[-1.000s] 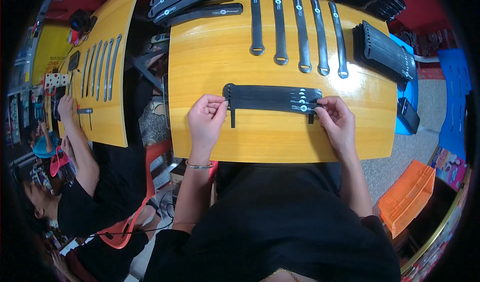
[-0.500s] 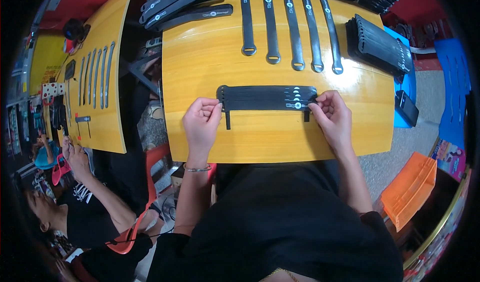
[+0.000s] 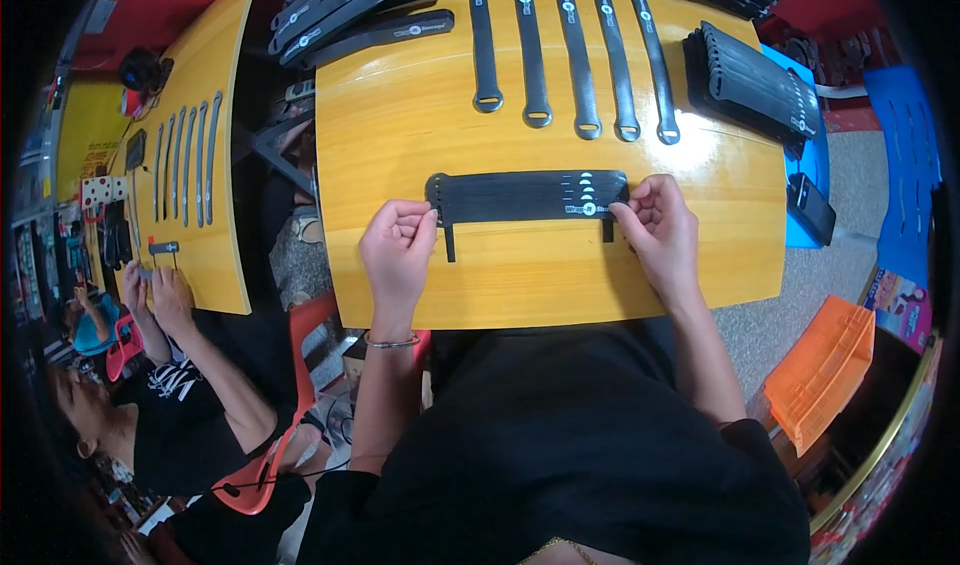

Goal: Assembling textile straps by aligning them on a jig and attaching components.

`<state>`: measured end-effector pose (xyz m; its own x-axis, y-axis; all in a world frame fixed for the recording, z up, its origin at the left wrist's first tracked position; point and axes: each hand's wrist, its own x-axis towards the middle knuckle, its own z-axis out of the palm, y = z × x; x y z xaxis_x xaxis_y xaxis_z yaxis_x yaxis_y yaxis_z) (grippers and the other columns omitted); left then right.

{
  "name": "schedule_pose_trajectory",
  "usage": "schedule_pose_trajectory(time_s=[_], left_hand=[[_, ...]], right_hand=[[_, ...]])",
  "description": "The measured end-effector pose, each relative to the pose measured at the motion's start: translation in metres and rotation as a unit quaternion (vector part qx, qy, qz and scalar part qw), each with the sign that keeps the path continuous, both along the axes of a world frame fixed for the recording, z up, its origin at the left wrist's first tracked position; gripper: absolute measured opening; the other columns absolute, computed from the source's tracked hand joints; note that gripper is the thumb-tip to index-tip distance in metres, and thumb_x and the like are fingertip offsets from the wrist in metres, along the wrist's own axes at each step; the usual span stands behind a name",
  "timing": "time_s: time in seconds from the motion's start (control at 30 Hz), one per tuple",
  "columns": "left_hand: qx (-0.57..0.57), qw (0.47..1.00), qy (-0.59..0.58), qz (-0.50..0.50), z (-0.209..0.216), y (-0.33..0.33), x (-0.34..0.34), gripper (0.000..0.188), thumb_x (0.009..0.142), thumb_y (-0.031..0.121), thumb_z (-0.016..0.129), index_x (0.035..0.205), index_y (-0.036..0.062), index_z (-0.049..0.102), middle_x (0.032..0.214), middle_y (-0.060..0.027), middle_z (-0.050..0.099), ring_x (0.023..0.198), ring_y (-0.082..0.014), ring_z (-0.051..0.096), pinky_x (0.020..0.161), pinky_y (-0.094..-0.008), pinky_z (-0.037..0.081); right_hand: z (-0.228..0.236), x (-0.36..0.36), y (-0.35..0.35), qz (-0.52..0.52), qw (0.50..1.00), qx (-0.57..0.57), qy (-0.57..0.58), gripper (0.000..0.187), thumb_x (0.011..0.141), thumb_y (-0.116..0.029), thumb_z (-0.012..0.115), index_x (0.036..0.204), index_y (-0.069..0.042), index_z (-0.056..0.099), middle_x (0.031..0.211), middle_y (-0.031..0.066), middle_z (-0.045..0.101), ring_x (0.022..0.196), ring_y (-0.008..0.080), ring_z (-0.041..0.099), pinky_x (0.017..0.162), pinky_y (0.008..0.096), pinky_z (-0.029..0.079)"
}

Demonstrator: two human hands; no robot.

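A set of overlapping black straps (image 3: 500,197) with pale printing lies crosswise on the yellow table in front of me. My left hand (image 3: 398,250) is closed in a pinch at its left end, beside the slotted rounded tips. At the right end, near the printed part, my right hand (image 3: 662,240) pinches the edge of the nearest strap between thumb and fingers. A narrow black strip (image 3: 450,245) sticks out toward me from under the left end, and a shorter black strip (image 3: 608,233) from under the right.
Several single black straps (image 3: 535,65) lie lengthwise beyond on the yellow table (image 3: 390,145). Strap piles lie at the far left (image 3: 350,15) and right (image 3: 750,85). A phone-like black device (image 3: 810,210) and an orange basket (image 3: 820,370) are at right. Leftward, a co-worker handles straps at another table.
Both my hands stay at the two ends of the strap set, with barely any movement. The whole view shifts slightly. The co-worker's hands have moved apart a little at the other table.
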<state>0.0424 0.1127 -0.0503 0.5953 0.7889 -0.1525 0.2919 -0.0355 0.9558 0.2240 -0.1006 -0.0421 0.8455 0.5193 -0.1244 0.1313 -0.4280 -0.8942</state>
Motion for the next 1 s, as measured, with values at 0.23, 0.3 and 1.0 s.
schedule_pose_trajectory(time_s=[0.23, 0.3, 1.0], left_hand=[[-0.018, 1.0, -0.013, 0.003, -0.0017, 0.0008, -0.001, 0.006, 0.082, -0.005, 0.061, 0.087, -0.0035, 0.057, 0.072, -0.0024, 0.059, 0.06, -0.0034, 0.054, 0.052, -0.0149, 0.043], [-0.018, 1.0, -0.016, 0.002, -0.0014, 0.0005, -0.001, 0.006, 0.082, -0.005, 0.061, 0.087, -0.0035, 0.057, 0.072, -0.0024, 0.059, 0.06, -0.0034, 0.054, 0.052, -0.0149, 0.043], [0.013, 1.0, 0.002, -0.003, -0.0039, 0.0002, -0.0011, 0.007, 0.081, -0.005, 0.062, 0.086, -0.0033, 0.058, 0.073, -0.0025, 0.059, 0.062, -0.0038, 0.055, 0.055, -0.0148, 0.044]], right_hand=[[-0.0015, 0.0004, 0.0001, -0.002, 1.0, 0.002, -0.012, 0.025, 0.077, -0.007, 0.071, 0.086, -0.003, 0.049, 0.067, 0.0018, 0.056, 0.056, 0.0062, 0.055, 0.053, 0.0204, 0.046], [-0.0006, 0.0003, 0.0006, -0.001, 1.0, -0.004, -0.022, 0.024, 0.076, -0.007, 0.071, 0.085, -0.003, 0.049, 0.066, 0.0023, 0.056, 0.055, 0.0065, 0.055, 0.053, 0.0205, 0.046], [0.0019, -0.002, 0.0026, -0.006, 0.998, -0.034, -0.055, 0.026, 0.075, -0.007, 0.072, 0.087, -0.001, 0.049, 0.066, 0.0053, 0.057, 0.055, 0.0091, 0.057, 0.052, 0.0221, 0.047]])
